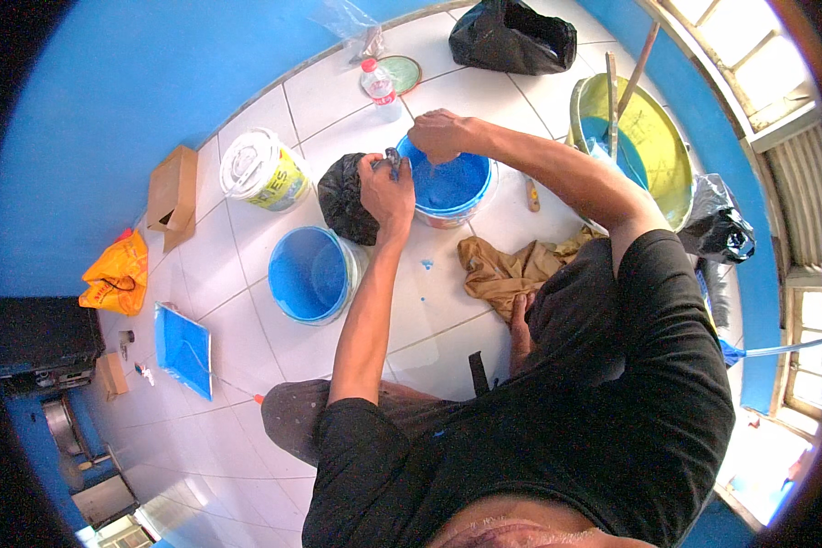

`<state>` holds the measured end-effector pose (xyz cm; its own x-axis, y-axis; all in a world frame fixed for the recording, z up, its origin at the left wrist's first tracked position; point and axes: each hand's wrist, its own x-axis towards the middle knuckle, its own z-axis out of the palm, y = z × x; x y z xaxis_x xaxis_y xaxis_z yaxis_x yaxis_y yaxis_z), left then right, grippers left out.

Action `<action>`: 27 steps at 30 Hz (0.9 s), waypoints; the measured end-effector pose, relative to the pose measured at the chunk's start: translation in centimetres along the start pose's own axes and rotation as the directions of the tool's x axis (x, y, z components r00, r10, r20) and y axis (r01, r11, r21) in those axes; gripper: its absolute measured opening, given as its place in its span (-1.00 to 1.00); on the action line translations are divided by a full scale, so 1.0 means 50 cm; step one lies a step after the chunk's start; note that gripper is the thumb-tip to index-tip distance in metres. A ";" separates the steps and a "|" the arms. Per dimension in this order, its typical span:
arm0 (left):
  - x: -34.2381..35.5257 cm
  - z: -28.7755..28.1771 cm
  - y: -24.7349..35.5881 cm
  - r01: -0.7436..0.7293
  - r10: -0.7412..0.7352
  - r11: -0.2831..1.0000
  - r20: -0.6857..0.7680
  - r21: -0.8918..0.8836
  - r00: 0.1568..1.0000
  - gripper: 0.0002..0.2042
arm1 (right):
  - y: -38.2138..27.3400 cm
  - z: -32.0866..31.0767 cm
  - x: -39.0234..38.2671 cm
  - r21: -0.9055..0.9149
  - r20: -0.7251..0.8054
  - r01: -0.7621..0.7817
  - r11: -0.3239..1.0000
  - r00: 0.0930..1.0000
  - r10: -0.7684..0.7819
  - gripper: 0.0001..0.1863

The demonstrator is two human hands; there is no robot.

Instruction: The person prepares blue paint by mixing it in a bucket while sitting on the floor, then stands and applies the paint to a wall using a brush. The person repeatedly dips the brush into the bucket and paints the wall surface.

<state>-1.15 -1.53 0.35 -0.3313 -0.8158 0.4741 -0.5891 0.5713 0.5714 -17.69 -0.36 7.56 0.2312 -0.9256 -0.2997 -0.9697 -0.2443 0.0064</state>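
- Left hand (389, 196): fingers were clamped on the black plastic bag (341, 199), thin and crumpled, just beside the blue-rimmed bucket (446, 220), which stood on pale tiles (411, 331)
- Right hand (440, 137): fingers bunched over that bucket's open mouth; could not tell whether they gripped anything
- Status, judged part-way: blue material (447, 189) already lay in the bucket, surface looked thick, uneven; bag not yet let go
- Second bucket (290, 277): round, open, inner wall coated blue
- Lidded white bucket (258, 172) sat closed; shallow rectangular tray (181, 352) was blue-coated; brown cloth (498, 274) lay rumpled
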 end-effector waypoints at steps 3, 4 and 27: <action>-0.001 -0.001 0.000 0.010 -0.010 1.000 0.013 0.011 1.000 -0.76 | 0.006 0.003 -0.006 -0.087 -0.144 -0.032 0.996 0.989 0.019 -0.82; -0.002 0.001 -0.005 -0.003 0.002 1.000 0.004 0.019 1.000 -0.76 | 0.003 0.000 -0.012 -0.120 -0.053 -0.034 0.992 0.998 0.028 -0.83; 0.007 0.008 -0.005 -0.063 0.063 0.998 -0.035 -0.010 0.997 -0.77 | 0.006 0.028 0.000 0.033 -0.191 -0.017 0.999 0.981 0.023 -0.89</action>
<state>-1.44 -2.00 0.11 -0.3418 -0.7748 0.5318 -0.5598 0.6224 0.5470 -18.09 -0.02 6.21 0.2198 -0.9691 -0.1119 -0.9755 -0.2190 -0.0198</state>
